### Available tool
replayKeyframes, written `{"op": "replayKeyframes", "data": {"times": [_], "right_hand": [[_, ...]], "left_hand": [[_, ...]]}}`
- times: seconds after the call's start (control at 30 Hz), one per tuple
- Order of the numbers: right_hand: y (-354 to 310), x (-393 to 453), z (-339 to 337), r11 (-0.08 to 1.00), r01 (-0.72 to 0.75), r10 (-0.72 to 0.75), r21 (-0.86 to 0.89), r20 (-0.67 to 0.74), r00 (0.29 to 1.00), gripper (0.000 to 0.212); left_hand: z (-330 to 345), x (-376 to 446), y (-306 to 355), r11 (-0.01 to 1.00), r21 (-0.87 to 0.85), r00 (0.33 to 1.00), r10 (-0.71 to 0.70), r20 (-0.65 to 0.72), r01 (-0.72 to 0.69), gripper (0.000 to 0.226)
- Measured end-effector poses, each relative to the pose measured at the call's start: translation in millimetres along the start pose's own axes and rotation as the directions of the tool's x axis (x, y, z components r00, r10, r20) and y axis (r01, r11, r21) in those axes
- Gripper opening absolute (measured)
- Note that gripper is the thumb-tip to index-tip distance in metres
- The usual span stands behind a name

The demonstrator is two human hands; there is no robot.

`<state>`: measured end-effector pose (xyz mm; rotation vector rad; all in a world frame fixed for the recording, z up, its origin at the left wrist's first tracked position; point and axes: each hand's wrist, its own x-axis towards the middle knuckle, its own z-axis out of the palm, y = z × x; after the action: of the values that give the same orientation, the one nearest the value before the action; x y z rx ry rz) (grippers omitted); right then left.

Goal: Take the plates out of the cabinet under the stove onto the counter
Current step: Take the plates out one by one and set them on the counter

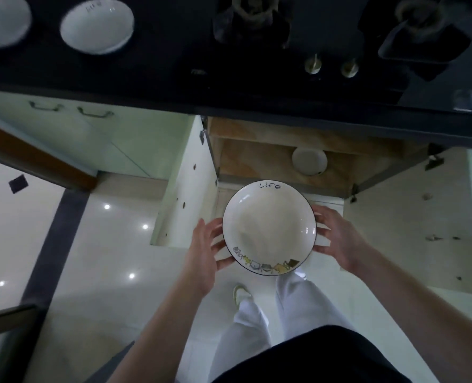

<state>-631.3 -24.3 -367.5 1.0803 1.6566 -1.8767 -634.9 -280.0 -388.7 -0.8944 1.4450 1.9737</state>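
Both hands' fingers [218,244] curled round white plate [269,226], dark rim, "life" lettering, cartoon border.

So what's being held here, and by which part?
The plate, held by its rim: left hand on its left edge, right hand on its right edge.

You held a plate [269,226] before the open cabinet [257,161]; another plate [309,161] lay inside it, two plates [96,26] on the counter [160,73] above-left.

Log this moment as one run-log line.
stage: carrying | left hand, right hand: hold plate | counter: two plates | cabinet: open, one plate left
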Motion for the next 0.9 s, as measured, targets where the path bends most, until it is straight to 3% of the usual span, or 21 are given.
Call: {"op": "replayKeyframes", "data": {"times": [0.33,0.67,0.9], "right_hand": [[2,-91,-55,0.973,0.027,-0.032,0.228,0.017,0.999,0.024],[15,-158,-181,0.910,0.175,-0.136,0.377,-0.127,0.982,0.030],[49,-222,-309,0.852,0.291,-0.202,0.436,-0.240,0.950,0.033]], "left_hand": [[25,-60,43,0.983,0.176,0.975,0.019,0.220,-0.058,0.057],[157,-116,25,0.894,0.406,0.928,0.029,0.372,-0.190,0.055],[267,-164,-44,0.897,0.385,0.848,-0.024,0.529,-0.215,0.062]]}}
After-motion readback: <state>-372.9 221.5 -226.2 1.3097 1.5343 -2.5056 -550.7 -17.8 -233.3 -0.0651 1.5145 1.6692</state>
